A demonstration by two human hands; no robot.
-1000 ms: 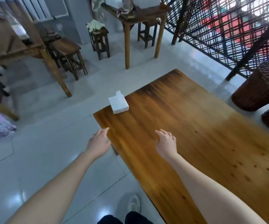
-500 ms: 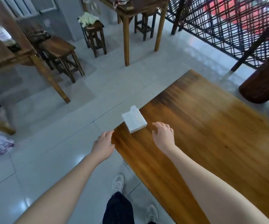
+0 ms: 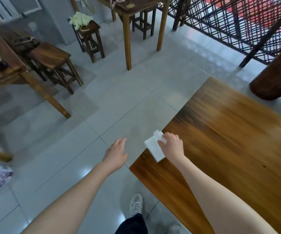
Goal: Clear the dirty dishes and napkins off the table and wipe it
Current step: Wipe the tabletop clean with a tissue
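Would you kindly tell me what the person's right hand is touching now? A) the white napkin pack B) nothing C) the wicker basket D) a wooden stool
A: the right hand curls its fingers over the white napkin pack at the corner of the wooden table, while the left hand is open over the tiled floor.

Your right grip [image 3: 171,146] curls its fingers over the far end of the white rectangular paper napkin pack [image 3: 152,150] at the left edge of the glossy brown wooden surface [image 3: 229,141], while your left grip [image 3: 117,153] hovers, fingers loosely spread, above the grey tiled floor [image 3: 102,107] just beside that edge.
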